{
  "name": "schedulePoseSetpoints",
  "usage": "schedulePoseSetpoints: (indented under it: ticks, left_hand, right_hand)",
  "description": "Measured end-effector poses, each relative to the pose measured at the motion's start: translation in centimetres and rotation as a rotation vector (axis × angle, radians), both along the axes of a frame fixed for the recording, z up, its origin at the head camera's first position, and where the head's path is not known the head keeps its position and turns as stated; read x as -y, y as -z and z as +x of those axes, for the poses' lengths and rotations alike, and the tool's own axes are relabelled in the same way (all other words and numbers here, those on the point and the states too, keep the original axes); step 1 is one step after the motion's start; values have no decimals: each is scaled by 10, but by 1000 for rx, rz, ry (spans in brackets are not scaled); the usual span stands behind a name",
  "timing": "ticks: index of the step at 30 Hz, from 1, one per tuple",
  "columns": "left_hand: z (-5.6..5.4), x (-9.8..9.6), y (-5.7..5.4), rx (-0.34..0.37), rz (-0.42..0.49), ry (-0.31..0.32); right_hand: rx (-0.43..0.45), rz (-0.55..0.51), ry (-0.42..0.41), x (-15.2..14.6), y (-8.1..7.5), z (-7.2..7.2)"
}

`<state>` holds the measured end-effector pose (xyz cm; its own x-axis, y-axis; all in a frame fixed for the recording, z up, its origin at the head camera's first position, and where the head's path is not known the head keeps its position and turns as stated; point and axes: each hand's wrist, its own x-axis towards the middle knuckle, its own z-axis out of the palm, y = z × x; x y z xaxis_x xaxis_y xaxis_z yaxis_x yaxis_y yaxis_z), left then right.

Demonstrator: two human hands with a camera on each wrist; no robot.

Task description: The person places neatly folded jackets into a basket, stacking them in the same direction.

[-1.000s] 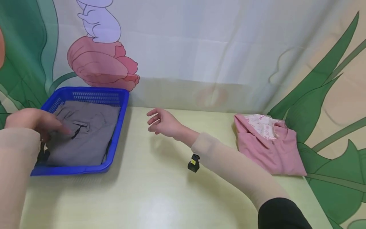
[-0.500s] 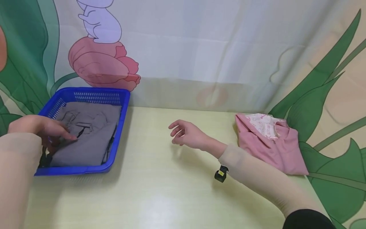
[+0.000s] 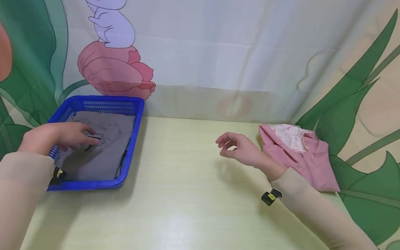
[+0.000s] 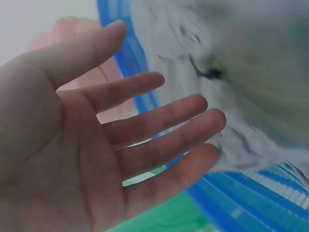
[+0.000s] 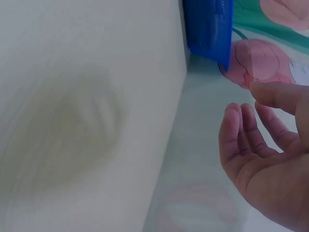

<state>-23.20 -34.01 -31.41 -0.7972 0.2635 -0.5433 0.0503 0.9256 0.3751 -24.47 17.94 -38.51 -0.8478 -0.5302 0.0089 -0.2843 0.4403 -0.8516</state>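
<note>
A folded grey garment (image 3: 109, 163) with a dark cord in its middle lies in the blue plastic basket (image 3: 132, 149) on the left. Over it hovers my left hand (image 3: 64, 135), palm down. The left wrist view shows this hand (image 4: 120, 140) with fingers spread and nearly straight, holding nothing, apart from the grey cloth (image 4: 169, 58). My right hand (image 3: 240, 147) hangs above the table (image 3: 181, 194), fingers loosely bent. Nothing sits in that hand (image 5: 270, 150) in the right wrist view. Beside the right forearm lies a folded pink garment (image 3: 315, 166) with a white patterned lining.
Behind the table hangs a pale curtain (image 3: 200, 62) printed with a rabbit, a pink flower and green leaves. The table's right edge runs just past the pink garment. A small black camera (image 3: 271, 197) is worn on the right wrist.
My right hand has moved right across the table, away from the basket towards the pink garment. The left hand has risen a little from the grey garment and shifted right.
</note>
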Motion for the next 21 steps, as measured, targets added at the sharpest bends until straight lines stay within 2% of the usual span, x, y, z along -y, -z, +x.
schedulePoseSetpoints:
  ticks: [5,8,16,21]
  left_hand:
    - [6,-27,-2,-147,-53,82]
    - [9,-44,-3,-226,-76,115]
    - [22,-88,-5,-318,-13,150]
    - [34,-111,1,-330,-3,164]
  right_hand:
    - [-4,-3,40,-21,-7,4]
    - [-20,38,75,-33,-7,5]
    - [-12,104,177,-60,-12,6]
    - [-136,206,284,-80,-10,1]
